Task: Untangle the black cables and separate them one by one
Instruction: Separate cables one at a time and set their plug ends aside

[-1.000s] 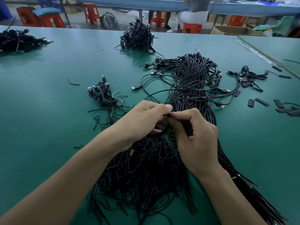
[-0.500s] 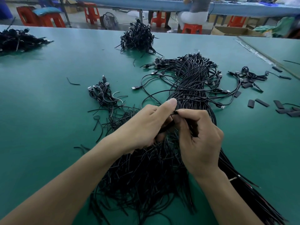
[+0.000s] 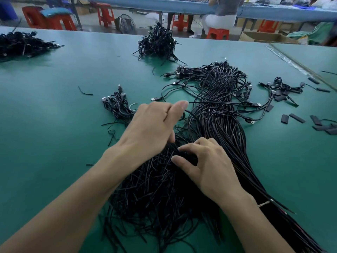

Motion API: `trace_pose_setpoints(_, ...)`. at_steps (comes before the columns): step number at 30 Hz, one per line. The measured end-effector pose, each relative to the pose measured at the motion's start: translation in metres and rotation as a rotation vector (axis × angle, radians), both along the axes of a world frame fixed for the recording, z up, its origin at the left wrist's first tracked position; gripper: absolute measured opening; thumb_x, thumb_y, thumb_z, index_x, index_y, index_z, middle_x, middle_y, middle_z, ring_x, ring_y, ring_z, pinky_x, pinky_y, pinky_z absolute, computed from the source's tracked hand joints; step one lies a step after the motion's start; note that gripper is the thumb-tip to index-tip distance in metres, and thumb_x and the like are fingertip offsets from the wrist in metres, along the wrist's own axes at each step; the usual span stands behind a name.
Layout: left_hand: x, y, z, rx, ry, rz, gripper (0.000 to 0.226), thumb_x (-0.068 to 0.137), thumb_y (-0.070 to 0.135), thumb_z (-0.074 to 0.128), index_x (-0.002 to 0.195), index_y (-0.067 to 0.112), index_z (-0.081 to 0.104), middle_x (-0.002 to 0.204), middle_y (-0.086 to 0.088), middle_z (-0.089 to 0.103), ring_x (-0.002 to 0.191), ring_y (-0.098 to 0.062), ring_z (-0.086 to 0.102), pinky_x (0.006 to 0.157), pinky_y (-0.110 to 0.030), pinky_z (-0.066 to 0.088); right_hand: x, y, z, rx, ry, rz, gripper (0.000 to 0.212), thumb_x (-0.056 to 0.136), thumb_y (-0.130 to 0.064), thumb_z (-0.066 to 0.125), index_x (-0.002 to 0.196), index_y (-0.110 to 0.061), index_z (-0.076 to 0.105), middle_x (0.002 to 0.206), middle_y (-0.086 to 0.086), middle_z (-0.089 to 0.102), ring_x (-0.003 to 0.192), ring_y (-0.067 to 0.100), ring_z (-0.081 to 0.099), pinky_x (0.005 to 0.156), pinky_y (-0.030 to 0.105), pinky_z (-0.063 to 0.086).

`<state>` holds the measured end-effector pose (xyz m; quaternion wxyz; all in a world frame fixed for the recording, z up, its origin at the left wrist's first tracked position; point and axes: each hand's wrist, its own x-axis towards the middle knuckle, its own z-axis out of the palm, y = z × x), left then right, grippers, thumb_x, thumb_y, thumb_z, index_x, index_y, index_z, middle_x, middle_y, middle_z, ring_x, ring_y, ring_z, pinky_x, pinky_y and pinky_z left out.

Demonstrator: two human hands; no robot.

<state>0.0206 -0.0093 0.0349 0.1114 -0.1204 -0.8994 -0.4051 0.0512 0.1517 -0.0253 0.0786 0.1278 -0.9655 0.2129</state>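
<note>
Green matting [image 3: 54, 125] covers the long bench I work at, with stools and another table behind it. Nearest me lies the tangle of black cables [image 3: 160, 194], a bristling heap of loose ends directly under my wrists. It feeds into a long bundle [image 3: 218, 114] running away from me and slightly right, connector ends fanned at the far end.

My left hand [image 3: 155, 125] is raised over the heap's far edge, thumb and forefinger closed in a pinch. A single strand [image 3: 189, 114] curves out just beside the thumb, though I cannot tell for certain that I grip it. My right hand [image 3: 209, 167] rests low on the heap, fingers spread loosely and holding nothing, fingertips pointing left into the tangle.

That strand's long axis follows the bundle, away from me, so I judge the pull should go along it. The left hand is nearer.

Left of my hand sits a small pile [image 3: 118, 105] of coiled cables, probably already separated.
</note>
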Motion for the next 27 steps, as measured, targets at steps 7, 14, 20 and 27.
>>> trace_pose_setpoints(7,0.001,0.005,-0.004,-0.051,0.038,0.017,0.063,0.095,0.067,0.031,0.056,0.018,0.031,0.044,0.000,0.040,0.041,-0.019,0.032,0.045,-0.038,0.034,-0.002,0.002,-0.005,-0.093,0.047,0.000,0.019,0.092,-0.045,0.062,0.094,-0.030,0.074,0.091,-0.012,0.059,0.091,0.012,0.054,0.094,0.021,0.028)
trace_pose_setpoints(14,-0.001,0.004,-0.003,0.054,-0.019,0.066,0.068,0.093,0.073,0.019,0.054,0.019,0.032,0.043,0.008,0.038,0.040,-0.010,0.029,0.056,-0.038,0.046,-0.002,0.003,-0.002,-0.211,0.068,0.013,0.019,0.097,-0.042,0.056,0.092,-0.026,0.065,0.091,-0.017,0.053,0.081,0.003,0.052,0.070,0.022,0.045)
trace_pose_setpoints(20,0.005,0.006,0.003,0.158,-0.032,0.015,0.095,0.086,0.077,0.005,0.066,-0.005,0.049,0.050,0.003,0.046,0.045,-0.010,0.039,0.057,-0.032,0.036,-0.009,0.009,0.004,-0.609,0.193,-0.284,0.020,0.102,-0.031,0.048,0.082,-0.033,0.047,0.084,-0.005,0.052,0.074,-0.003,0.050,0.065,0.009,0.038)
trace_pose_setpoints(27,0.021,0.030,-0.004,0.098,-0.038,-0.188,0.070,0.091,0.070,0.029,0.065,0.008,0.049,0.048,0.008,0.036,0.041,-0.009,0.029,0.042,-0.027,0.026,-0.007,-0.006,0.006,-1.084,0.210,-0.317,0.015,0.096,-0.038,0.053,0.087,-0.026,0.056,0.078,0.002,0.058,0.066,0.013,0.051,0.061,0.030,0.044)
